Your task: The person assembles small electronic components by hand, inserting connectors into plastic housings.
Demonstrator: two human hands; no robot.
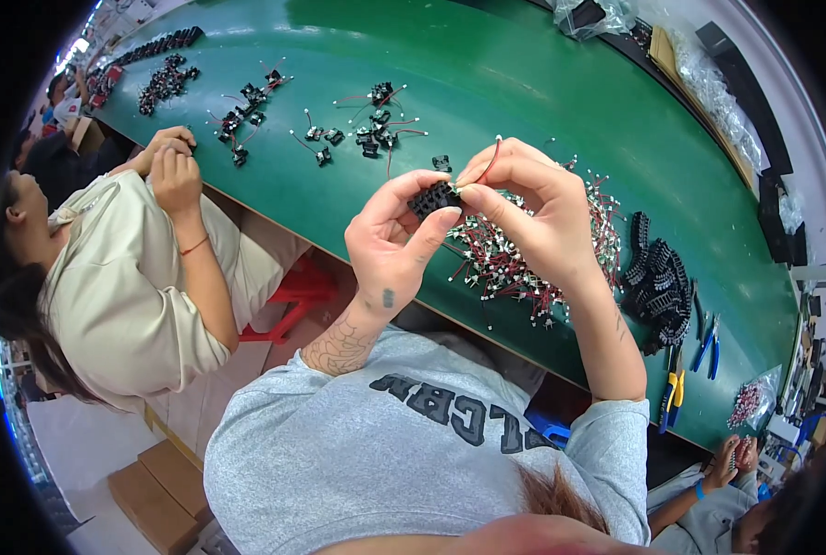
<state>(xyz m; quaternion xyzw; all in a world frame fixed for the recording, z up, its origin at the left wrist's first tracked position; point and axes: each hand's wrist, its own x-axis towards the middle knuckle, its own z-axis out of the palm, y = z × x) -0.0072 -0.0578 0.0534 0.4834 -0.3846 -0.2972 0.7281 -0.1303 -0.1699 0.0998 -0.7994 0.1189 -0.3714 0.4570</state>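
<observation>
My left hand (387, 229) grips a black ridged plastic block (434, 199) between thumb and fingers, above the green table. My right hand (550, 215) pinches a short red wire lead (493, 162) against the block's right end. One white plug of this lead sticks up over the right fingers; its other end is hidden at the fingertips. Beyond the block lies a small black plastic piece (441, 164). Under and behind my right hand spreads a heap of red and black wire leads with white plugs (505, 268).
Black ridged strips (661, 282) are piled to the right, near yellow-handled pliers (676, 388) and blue-handled pliers (707, 347). Farther left lie black parts with wires (380, 134). A co-worker (135, 287) sits at left beside a red stool (297, 296); another person's hands (735, 458) show lower right.
</observation>
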